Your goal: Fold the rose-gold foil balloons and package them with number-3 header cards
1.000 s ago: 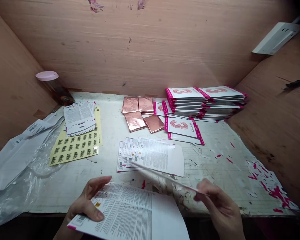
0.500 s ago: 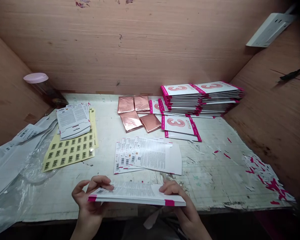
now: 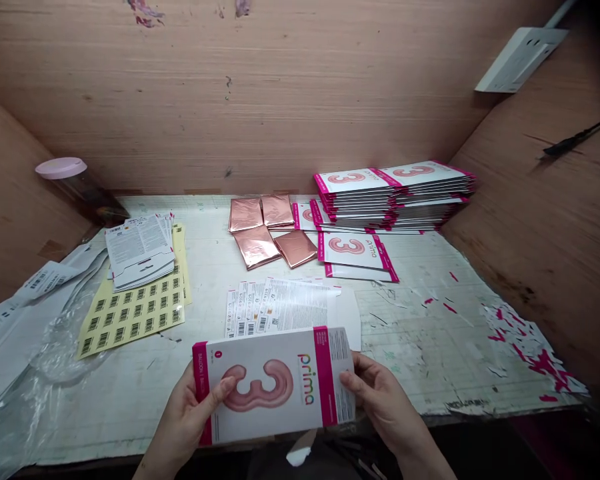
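Note:
A white and magenta balloon packet (image 3: 275,427) with a pink number 3 on its front faces up, held level at the near edge of the table. My left hand (image 3: 185,413) grips its left end, thumb on the front and fingers beneath. At the other end, my right hand (image 3: 375,393) pinches the printed flap, thumb on top. Just beyond it, several packets lie back side up in a fanned row (image 3: 300,303), partly covered by the held one. Several folded copper foil pieces (image 3: 256,247) lie behind that row.
Stacked packets (image 3: 360,207) stand at the back right, with a loose packet (image 3: 353,248) in front. Printed cards (image 3: 140,247) lie on yellow barcode sticker sheets (image 3: 130,320) at left. A pink-lidded jar (image 3: 83,190) leans in the corner. Paper scraps (image 3: 535,353) litter the right side.
The packet was seen nearly edge-on with its printed back up; now its number 3 front faces up. Both hands have shifted their hold, thumbs now on top.

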